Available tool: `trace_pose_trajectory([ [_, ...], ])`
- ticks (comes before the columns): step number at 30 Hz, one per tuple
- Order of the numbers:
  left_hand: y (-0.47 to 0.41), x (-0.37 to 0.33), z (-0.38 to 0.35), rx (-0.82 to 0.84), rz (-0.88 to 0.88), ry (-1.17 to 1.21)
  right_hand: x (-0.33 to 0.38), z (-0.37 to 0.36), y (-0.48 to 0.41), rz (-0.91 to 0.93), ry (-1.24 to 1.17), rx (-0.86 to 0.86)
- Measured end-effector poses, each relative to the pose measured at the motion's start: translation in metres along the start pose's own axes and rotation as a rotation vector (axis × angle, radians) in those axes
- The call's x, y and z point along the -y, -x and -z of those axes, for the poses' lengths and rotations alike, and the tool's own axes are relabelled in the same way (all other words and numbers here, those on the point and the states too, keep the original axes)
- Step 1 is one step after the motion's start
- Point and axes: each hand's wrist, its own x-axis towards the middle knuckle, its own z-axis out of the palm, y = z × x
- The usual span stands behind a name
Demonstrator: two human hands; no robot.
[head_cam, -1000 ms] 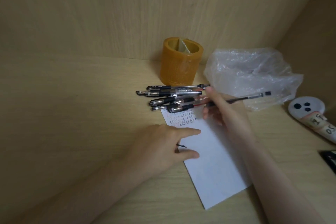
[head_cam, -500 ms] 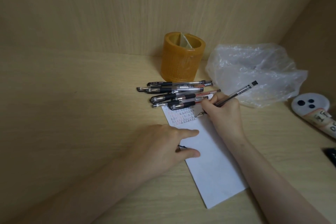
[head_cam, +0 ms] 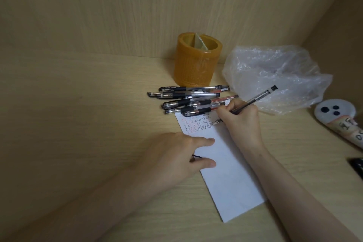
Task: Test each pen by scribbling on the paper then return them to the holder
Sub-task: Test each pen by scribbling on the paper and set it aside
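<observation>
Right hand: over the 12 o'clock end of the paper; its grip is narrow, fingers and thumb curled round a pen in a writing hold.
Held pen: slanted, its tip pointing to 8 o'clock and down at the sheet, its dark back end up toward 2 o'clock, in front of the plastic bag. Whether the tip touches the sheet I cannot tell.
Left hand: lies flat at the paper's 9-to-10 o'clock edge; the grip is wide, forefinger and thumb stretched out onto the sheet, holding nothing.
Paper: a white sheet flat on the worktop, its long side running from 11 to 5 o'clock. Rows of small red and dark marks fill its 12 o'clock end; a short dark stroke shows between the left thumb and forefinger.
Loose pens: a bunch lying side by side along the 9-to-3 o'clock line, capped ends toward 9 o'clock. The nearest ones overlap the paper's top edge.
Holder: an amber round pot, upright, at 12 o'clock from the loose pens and just beside them, with a divider inside.
Plastic bag: clear and crumpled, at 3 o'clock from the holder.
White round thing with three dark dots: at 2 o'clock from the paper, well apart.
Dark object: cut off by the frame edge at 3 o'clock.
</observation>
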Motion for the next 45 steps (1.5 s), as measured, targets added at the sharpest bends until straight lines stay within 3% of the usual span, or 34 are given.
trace_pose_trajectory([
  [45, 0.0001, -0.0008, 0.0002, 0.007, 0.013, 0.004, -0.0008, 0.0008, -0.0007, 0.012, 0.035, 0.009],
])
